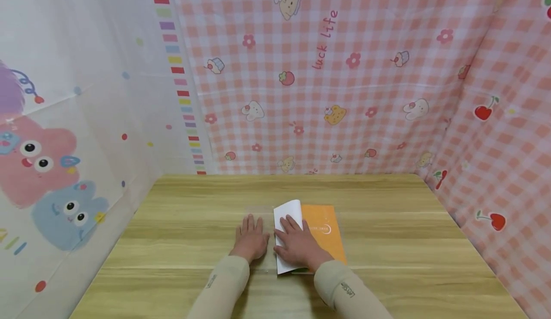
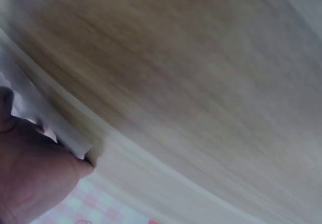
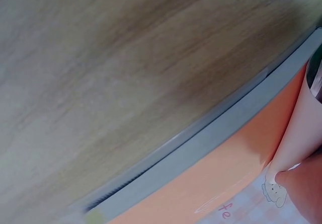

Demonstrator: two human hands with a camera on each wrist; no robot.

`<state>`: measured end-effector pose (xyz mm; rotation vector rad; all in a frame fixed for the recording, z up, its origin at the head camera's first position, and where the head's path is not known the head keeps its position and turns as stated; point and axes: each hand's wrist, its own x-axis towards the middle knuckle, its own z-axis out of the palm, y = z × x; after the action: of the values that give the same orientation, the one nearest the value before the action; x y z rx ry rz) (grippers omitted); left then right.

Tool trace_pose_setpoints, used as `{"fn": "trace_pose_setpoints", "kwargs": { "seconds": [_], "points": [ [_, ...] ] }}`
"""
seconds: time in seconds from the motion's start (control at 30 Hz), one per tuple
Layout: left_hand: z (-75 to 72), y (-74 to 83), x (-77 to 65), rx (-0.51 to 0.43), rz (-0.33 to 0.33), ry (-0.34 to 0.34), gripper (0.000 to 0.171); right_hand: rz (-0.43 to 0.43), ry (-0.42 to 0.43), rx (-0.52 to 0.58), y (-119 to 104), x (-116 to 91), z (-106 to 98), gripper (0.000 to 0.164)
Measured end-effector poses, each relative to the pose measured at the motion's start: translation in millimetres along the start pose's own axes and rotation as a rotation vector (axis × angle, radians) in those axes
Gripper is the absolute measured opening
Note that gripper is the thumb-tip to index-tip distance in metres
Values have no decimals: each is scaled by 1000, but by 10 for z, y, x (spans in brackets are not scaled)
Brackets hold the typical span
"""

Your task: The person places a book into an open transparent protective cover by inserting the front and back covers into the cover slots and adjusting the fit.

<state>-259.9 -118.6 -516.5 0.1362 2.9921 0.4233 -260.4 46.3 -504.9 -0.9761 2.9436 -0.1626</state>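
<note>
A book [image 1: 330, 237] with an orange front face and a small white printed logo lies on the wooden table. Its white leaf [image 1: 289, 209] is turned over toward the left, with a rounded fold beside the orange face. My right hand [image 1: 297, 245] rests on this leaf with the fingers spread. To its left, my left hand [image 1: 250, 238] lies palm down, fingers straight, on a clear plastic sheet [image 1: 269, 267] that reaches out from under the book. In the right wrist view, the leaf [image 3: 297, 133] curves upward beside the orange face [image 3: 211, 176], and a clear plastic edge [image 3: 166, 148] runs along the book's side.
The wood-grain table [image 1: 409, 247] extends around the book. Behind it hangs a pink checked cloth [image 1: 267, 132] with printed animals and fruit. A white cloth [image 1: 125, 161] with cartoon figures hangs on the left, and more checked cloth [image 1: 508, 175] on the right.
</note>
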Motion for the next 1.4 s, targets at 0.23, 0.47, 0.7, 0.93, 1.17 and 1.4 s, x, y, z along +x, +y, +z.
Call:
{"fn": "trace_pose_setpoints", "kwargs": {
  "seconds": [0.23,0.47,0.7,0.93,1.17,1.4],
  "points": [
    [-8,-17,10,-69,11,43,49,-1,-13,-24,-8,-1,-5,53],
    [-62,2,-21,-109,25,43,46,2,-11,-67,-14,42,63,53],
    [-66,18,-53,-98,33,21,52,32,-11,-100,-98,71,59,51],
    [-3,9,-57,-50,2,-52,73,14,17,-18,-120,36,2,51],
    [-59,6,-74,-33,-15,-80,76,-7,116,174,66,-71,-27,54],
    [-107,-13,-49,-50,-6,-91,77,25,122,188,132,-52,53,56]
  ]
}}
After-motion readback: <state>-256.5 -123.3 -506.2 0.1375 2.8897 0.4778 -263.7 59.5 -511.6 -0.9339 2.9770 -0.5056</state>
